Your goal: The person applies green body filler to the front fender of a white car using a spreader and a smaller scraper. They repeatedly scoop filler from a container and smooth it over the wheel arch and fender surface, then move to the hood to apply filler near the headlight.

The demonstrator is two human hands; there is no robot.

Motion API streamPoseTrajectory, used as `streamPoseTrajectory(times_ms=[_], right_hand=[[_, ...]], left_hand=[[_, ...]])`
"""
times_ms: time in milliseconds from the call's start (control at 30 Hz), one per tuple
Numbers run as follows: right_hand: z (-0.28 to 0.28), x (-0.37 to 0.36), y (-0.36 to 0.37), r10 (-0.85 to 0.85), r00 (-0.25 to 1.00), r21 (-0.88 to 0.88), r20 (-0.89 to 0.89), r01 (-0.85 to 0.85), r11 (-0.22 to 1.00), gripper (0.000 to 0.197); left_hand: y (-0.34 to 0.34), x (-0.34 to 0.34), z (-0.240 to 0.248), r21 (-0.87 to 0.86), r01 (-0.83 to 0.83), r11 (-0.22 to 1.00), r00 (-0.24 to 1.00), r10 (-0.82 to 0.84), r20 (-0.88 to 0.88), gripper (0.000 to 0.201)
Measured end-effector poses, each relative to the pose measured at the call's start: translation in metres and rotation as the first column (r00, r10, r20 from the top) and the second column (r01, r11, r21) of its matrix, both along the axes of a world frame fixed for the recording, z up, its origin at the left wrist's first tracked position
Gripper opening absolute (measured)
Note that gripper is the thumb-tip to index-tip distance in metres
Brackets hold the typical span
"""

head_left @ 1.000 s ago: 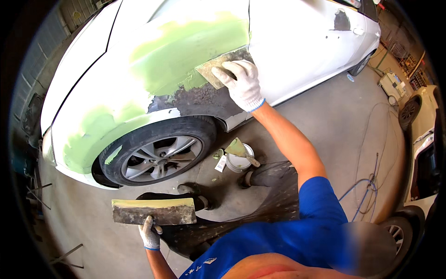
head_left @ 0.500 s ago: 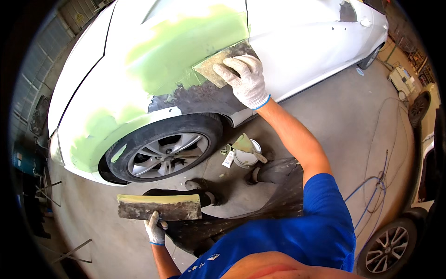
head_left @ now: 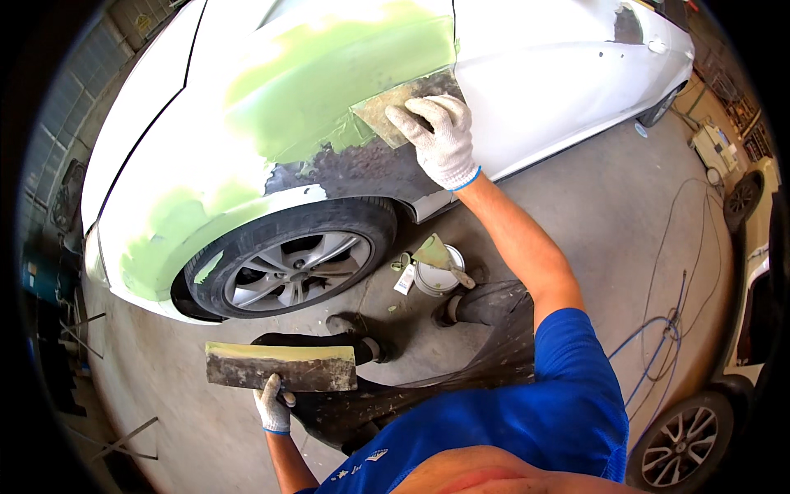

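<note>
My right hand [head_left: 444,142], in a whitish knit glove with a blue cuff, grips a flat filler spreader [head_left: 375,115]. The spreader's blade lies against the front fender of a white car, close to the door gap. Pale green body filler [head_left: 304,95] coats much of that fender, above a dark bare patch [head_left: 362,171] over the wheel arch. Low on the left, my gloved left hand [head_left: 273,407] holds a wide, stained spreader [head_left: 280,372] from below. Yellow-green filler runs along this spreader's upper edge.
Below the fender is the front wheel [head_left: 296,265]. A round can [head_left: 434,278] stands on the floor by my feet, with a green-smeared putty knife [head_left: 440,253] across it and a white tube [head_left: 405,280] beside it. A blue hose [head_left: 658,325] lies coiled at right, near another car's wheel [head_left: 685,440].
The view has shifted slightly. My right hand and its spreader have moved a little up the fender, showing more of the dark patch. My left hand stays almost in place.
</note>
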State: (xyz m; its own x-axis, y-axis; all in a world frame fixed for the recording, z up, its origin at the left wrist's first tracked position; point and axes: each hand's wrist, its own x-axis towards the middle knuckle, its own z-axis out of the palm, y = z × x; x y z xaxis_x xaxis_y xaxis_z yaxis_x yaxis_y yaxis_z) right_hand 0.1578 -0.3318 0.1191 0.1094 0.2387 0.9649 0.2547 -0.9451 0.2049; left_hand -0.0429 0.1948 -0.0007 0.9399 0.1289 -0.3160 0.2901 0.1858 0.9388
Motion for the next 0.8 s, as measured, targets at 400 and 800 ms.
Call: streamPoseTrajectory(times_ms=[400,800], right_hand=[[-0.014,0.018,-0.002,-0.007,0.999,-0.003,0.041,0.008,1.000,0.041],[-0.012,-0.037,-0.011,0.054,0.990,-0.028,-0.127,-0.058,0.998,0.039]], left_hand=[[-0.006,-0.002,0.010,0.004,-0.014,1.000,0.999,0.014,-0.043,0.034],[-0.005,-0.001,0.006,-0.023,-0.022,1.000,1.000,0.021,-0.004,0.031]])
